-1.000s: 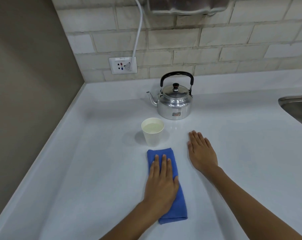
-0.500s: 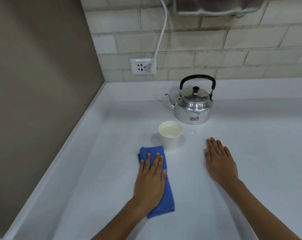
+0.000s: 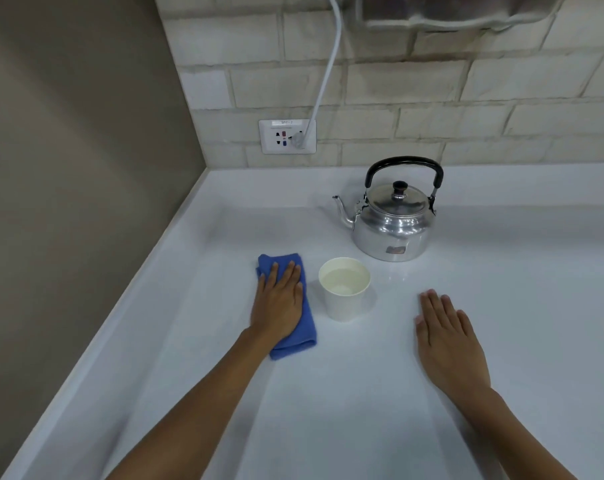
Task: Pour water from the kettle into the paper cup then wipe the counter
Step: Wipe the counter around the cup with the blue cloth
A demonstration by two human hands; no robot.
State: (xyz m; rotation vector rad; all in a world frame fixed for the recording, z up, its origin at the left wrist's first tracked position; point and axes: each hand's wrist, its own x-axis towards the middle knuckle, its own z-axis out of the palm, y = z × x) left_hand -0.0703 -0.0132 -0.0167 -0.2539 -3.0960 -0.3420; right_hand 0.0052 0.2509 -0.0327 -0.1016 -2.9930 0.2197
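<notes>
With the paper cup as the landmark, the scene runs from left to right. Just left of the cup lies a folded blue cloth on the white counter, close to the cup but not touching it. The left hand presses flat on the cloth, fingers extended and not gripping anything. The cup stands upright and holds water, so the pouring looks done. Behind it and to the right, the metal kettle sits upright on the counter, spout toward the left, untouched. Farther right of the cup, the right hand rests palm down on the bare counter, fingers spread and released.

What remains appears to be the wiping, apparently in hand now; no spill is visible.

The kettle bears a small sticker, too blurred to read. The wall socket behind and left of the cup has a small label, not clearly legible.
</notes>
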